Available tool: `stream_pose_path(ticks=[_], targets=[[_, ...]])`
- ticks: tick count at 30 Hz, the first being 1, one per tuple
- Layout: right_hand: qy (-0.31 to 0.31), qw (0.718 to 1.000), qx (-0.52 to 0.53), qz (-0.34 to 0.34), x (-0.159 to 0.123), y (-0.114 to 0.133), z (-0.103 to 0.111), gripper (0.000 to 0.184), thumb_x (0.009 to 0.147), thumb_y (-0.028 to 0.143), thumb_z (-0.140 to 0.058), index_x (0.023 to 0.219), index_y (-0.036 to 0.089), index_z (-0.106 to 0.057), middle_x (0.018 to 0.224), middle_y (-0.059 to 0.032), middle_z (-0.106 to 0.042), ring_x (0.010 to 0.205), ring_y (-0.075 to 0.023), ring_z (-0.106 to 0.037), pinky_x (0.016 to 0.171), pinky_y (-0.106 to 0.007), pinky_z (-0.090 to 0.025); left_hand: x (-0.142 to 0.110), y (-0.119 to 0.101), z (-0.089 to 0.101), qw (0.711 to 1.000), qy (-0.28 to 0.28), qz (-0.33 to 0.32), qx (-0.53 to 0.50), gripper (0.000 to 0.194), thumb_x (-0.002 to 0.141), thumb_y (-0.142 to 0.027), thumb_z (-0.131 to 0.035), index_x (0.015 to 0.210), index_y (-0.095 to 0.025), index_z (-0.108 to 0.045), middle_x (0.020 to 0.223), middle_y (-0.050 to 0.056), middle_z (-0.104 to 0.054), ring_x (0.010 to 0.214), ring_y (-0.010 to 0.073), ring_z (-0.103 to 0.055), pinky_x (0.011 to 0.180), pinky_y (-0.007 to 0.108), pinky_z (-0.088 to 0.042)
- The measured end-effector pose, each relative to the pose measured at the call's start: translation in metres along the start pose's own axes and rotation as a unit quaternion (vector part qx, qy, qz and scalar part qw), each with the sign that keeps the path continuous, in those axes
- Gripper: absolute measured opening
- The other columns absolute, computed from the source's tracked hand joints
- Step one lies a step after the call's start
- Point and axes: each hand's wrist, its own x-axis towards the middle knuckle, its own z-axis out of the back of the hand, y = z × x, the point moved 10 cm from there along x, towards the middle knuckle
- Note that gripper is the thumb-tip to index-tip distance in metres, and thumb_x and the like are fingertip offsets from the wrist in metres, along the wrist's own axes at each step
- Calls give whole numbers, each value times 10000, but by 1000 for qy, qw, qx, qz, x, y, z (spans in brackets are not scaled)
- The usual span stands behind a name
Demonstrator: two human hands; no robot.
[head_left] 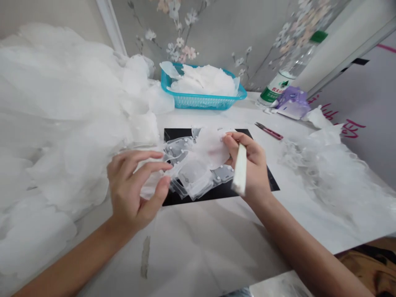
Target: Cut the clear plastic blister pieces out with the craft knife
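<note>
Forearms (83, 251) foremost, my right fingers (239, 136) grip a stick (240, 171), left fingers (154, 166) spread; basket (202, 102) heaped, pieces (194, 172) seemingly left on the mat (221, 192).

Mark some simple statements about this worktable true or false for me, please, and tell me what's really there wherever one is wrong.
1. The right hand holds a pale stick. True.
2. The left hand is clenched into a fist. False: its fingers are spread apart.
3. The blue basket stands beyond the black mat, as the wearer sees it. True.
4. The bottle has a red cap. False: the cap is green.
5. The snips lie apart from both hands. True.
</note>
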Motion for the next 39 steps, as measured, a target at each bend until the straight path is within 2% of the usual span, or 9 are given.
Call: stream_pose_path(ticks=[3,7,11,16,22,26,30,34,39], targets=[[18,991,-85,97,-20,30,-11,65,871,232,-577,854,200,-630,700,0,-640,583,-112,-596,503,-217,-483,-3,20,-38,961,165,143,-171,332,846,-479,-527,681,-219,-649,713,28,-646,677,174,-570,672,306,-423],[223,956,-72,179,-58,49,-60,105,884,153,-541,939,194,-620,878,-33,-701,780,-123,-663,691,-220,-535,-41,31,-90,747,357,386,-406,730,736,-816,-341,779,-168,-675,711,64,-682,613,190,-610,538,276,-441],[362,924,107,51,-74,34,-81,163,922,191,-499,1034,173,-616,1003,-74,-703,961,-153,-665,871,-289,-529,-41,44,-85,746,318,429,-398,397,738,-570,-635,792,-182,-695,786,35,-703,826,198,-643,710,250,-490],[336,921,191,-55,-59,22,-69,238,966,308,-461,1131,206,-599,1031,-59,-706,1025,-180,-644,943,-351,-487,-49,37,-90,698,363,436,-437,291,745,-355,-713,999,-214,-688,910,16,-709,848,138,-641,705,194,-478],[272,945,167,-66,-41,19,-54,309,959,422,-443,1133,219,-598,911,-39,-719,928,-181,-663,832,-332,-529,-37,30,-91,745,359,351,-440,301,725,-221,-728,953,-233,-533,889,-7,-678,732,116,-623,607,202,-480],[244,960,106,-86,-31,8,-46,491,964,521,-335,1324,218,-475,854,-41,-704,665,-143,-645,690,-309,-548,-33,23,-91,795,394,266,-375,84,796,-265,-658,834,-192,-638,846,10,-669,733,105,-608,618,184,-459],[184,978,54,-80,-21,3,-34,578,948,569,-321,1373,196,-439,664,1,-572,460,-98,-479,463,-257,-460,-38,23,-93,795,423,270,-339,225,807,-280,-629,1014,-227,-699,976,40,-709,853,165,-650,678,228,-491],[137,989,31,-40,-13,13,-24,426,916,491,-488,1226,214,-581,579,40,-423,409,-71,-368,362,-220,-368,-33,25,-89,810,378,278,-352,238,788,-254,-654,1018,-253,-712,1123,26,-690,991,174,-638,784,231,-498],[159,987,6,-14,-11,22,-27,189,875,320,-605,1011,189,-621,673,19,-596,475,-74,-561,450,-205,-494,-30,41,-81,840,313,315,-312,285,771,-315,-684,1049,-254,-689,1017,26,-670,849,139,-620,659,199,-475]])
